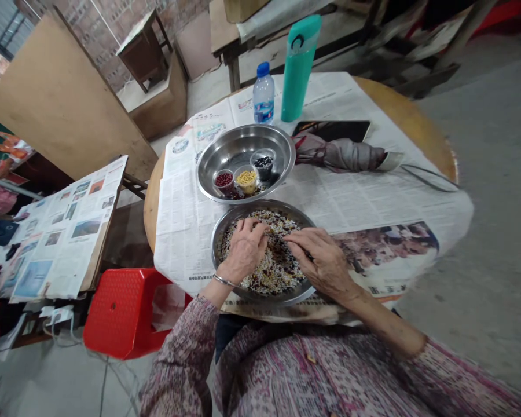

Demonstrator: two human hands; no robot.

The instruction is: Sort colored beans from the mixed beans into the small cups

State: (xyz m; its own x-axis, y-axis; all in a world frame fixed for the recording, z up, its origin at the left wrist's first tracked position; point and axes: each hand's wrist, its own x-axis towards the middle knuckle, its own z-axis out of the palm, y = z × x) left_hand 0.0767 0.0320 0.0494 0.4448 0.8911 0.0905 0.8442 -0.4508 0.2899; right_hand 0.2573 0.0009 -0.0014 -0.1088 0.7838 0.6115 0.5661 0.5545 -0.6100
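Note:
A wide steel basin (219, 231) near the table's front edge holds mixed grains and beans (275, 272) in white, yellow, dark red and black. Over its left part, my left hand (245, 246) has its fingers curled down onto the mix; a silver bangle circles that wrist. From the right side my right hand (323, 260) reaches over the rim, thumb and forefinger drawn together low over the mix. What either hand pinches is too small to make out. A second steel basin (212, 150) behind holds clear cups of red beans (224, 180), yellow beans (246, 179) and black beans (264, 164).
Newspaper (182, 231) covers the round table. A water bottle (264, 95), a teal flask (301, 69), a dark phone (356, 128) and a folded grey umbrella (342, 155) lie or stand beyond the basins. A red stool (115, 313) is at left, near a newspaper-covered side table (69, 231).

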